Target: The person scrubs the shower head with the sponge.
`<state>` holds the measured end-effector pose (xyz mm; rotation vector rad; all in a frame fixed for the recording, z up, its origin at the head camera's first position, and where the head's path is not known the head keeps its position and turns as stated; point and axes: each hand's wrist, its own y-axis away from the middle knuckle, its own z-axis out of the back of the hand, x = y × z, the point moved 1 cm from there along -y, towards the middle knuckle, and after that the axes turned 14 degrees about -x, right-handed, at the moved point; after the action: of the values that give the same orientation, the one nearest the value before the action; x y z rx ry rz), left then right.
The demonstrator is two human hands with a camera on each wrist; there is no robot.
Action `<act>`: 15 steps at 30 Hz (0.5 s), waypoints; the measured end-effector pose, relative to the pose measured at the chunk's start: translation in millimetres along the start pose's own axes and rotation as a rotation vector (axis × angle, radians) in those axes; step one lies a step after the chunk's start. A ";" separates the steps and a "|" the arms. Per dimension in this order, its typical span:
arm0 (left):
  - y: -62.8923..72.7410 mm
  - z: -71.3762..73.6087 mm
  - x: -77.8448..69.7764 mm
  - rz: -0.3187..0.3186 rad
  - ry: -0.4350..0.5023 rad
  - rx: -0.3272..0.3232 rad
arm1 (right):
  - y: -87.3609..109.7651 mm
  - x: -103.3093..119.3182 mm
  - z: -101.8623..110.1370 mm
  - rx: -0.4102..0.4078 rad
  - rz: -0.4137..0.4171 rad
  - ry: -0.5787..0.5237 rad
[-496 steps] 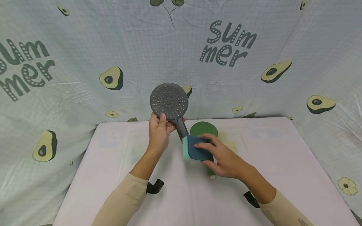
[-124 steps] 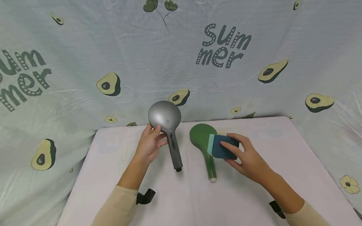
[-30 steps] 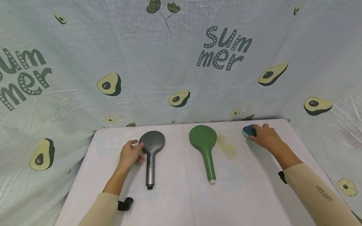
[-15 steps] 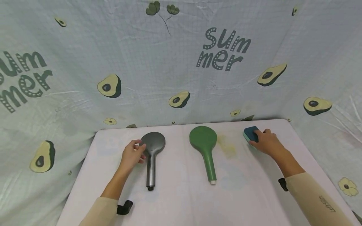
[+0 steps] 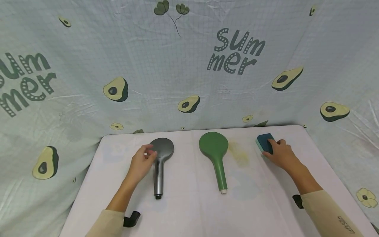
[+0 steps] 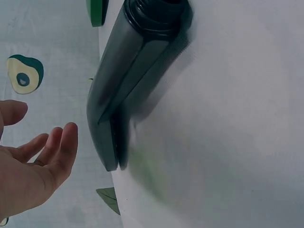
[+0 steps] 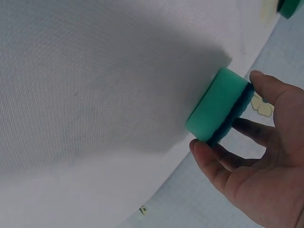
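Observation:
A grey shower head [image 5: 163, 148] lies face down on the table, its handle toward the front. My left hand [image 5: 143, 162] hovers at its left side with fingers loosely bent and nothing in them. In the left wrist view a gap shows between the fingertips [image 6: 70, 130] and the shower head [image 6: 111, 102]. Toward the back right, my right hand [image 5: 281, 153] pinches a sponge [image 5: 265, 142] with a dark blue scouring top and a mint-green body. Thumb and fingers grip its edges in the right wrist view, where the green side of the sponge [image 7: 218, 102] faces the camera.
A green shower head [image 5: 214, 144] lies face down in the middle, between the grey one and the sponge. A yellowish stain [image 5: 238, 154] marks the pale tablecloth [image 5: 189, 210] to its right. A hanging printed cloth [image 5: 165, 65] stands behind the table.
Earlier I held the grey shower head up with the sponge against its handle, then turned it over. It now lies at left, released. The sponge has moved to the back right.

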<state>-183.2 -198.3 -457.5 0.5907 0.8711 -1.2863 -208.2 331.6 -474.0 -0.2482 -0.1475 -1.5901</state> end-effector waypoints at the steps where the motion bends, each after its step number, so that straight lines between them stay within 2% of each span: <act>1: 1.1 -0.4 -1.4 -0.016 -0.005 0.001 | 0.1 -0.1 0.3 0.005 -0.001 -0.004; 9: 9.7 -4.2 -17.6 -0.187 -0.080 -0.012 | 1.2 0.9 11.3 0.025 -0.010 -0.019; 12: 11.1 -4.3 -26.4 -0.254 -0.116 -0.027 | -0.2 5.2 18.5 -0.011 0.018 -0.032; 15: 10.8 -5.1 -36.1 -0.316 -0.150 -0.048 | -0.6 14.9 25.1 -0.089 0.056 -0.060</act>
<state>-175.5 -171.6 -431.7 0.3208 0.8907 -1.5689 -207.4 323.3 -446.0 -0.3665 -0.1153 -1.5360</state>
